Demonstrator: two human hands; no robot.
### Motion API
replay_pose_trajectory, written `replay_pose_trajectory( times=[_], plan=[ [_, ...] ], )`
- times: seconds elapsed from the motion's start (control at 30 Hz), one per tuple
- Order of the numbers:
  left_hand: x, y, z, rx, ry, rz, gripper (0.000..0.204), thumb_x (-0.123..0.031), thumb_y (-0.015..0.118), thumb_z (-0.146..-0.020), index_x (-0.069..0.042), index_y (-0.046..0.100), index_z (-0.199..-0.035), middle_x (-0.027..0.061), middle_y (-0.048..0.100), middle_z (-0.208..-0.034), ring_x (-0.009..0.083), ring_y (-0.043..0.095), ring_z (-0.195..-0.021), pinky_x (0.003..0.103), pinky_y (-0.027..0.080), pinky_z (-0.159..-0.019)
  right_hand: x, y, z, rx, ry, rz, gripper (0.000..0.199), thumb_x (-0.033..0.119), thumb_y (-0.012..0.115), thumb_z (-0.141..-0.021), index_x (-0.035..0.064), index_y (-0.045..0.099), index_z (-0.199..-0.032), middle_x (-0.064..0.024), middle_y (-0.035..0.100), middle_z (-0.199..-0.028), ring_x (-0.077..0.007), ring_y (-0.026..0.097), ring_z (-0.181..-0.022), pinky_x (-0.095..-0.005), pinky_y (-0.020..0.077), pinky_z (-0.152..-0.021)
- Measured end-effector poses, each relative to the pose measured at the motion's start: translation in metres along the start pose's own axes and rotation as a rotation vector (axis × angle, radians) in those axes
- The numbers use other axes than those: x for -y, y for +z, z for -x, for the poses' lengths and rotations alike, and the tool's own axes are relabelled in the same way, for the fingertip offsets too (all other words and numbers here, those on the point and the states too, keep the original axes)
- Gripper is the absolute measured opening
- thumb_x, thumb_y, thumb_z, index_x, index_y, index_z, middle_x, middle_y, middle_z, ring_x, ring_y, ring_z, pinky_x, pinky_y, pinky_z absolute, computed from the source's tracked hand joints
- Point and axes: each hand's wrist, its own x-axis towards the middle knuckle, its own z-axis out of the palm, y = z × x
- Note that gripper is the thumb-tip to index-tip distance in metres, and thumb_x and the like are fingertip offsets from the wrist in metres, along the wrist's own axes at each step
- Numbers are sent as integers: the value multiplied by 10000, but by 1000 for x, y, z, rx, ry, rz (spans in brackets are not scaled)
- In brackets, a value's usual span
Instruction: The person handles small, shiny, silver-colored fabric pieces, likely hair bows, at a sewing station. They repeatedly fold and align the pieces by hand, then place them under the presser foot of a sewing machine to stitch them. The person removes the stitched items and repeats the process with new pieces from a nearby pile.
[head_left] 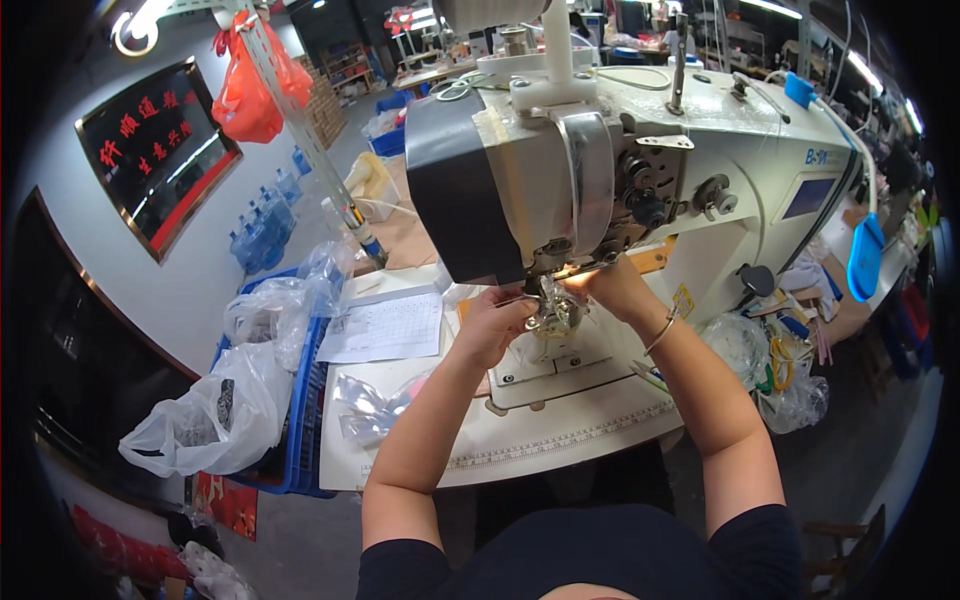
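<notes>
A large white industrial sewing machine (740, 200) with a dark end cover stands before me, and both my hands are at its needle area. My left hand (493, 325) is at the left of the metal presser foot (555, 312), thumb and fingers pressed together. From the right comes my right hand (615, 288), a bracelet (662, 330) on its wrist. Its fingers bend in close under the needle bar, lit by a lamp and partly hidden by metal parts. Whatever either hand pinches is too small to make out. Below them lies the metal needle plate (550, 370).
A printed sheet (385, 328) and clear plastic packaging (370, 410) lie left on the white tabletop (560, 445), which has a ruler along its front edge. Beside it stands a blue crate (308, 420) with plastic bags (225, 410). Green-tipped snips (650, 375) lie near my right forearm.
</notes>
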Motion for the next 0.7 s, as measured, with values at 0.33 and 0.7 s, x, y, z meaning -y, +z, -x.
replay_pose_trajectory(
  times=[0.33,0.7],
  plan=[
    [0,7,4,6,17,54,160,-4,598,-769,-7,542,-919,49,589,-831,102,551,-701,223,432,-613,2,-5,-1,12,-104,41,204,156,672,-725,-2,602,-834,-70,639,-750,-133,584,-684,-287,454,-611],
    [-8,0,-2,9,-153,22,160,-41,608,-777,-38,552,-928,9,568,-776,81,541,-641,231,462,-661,-4,3,6,32,97,-126,142,85,629,-765,6,581,-873,-6,562,-694,-71,501,-593,-228,423,-517]
  ],
)
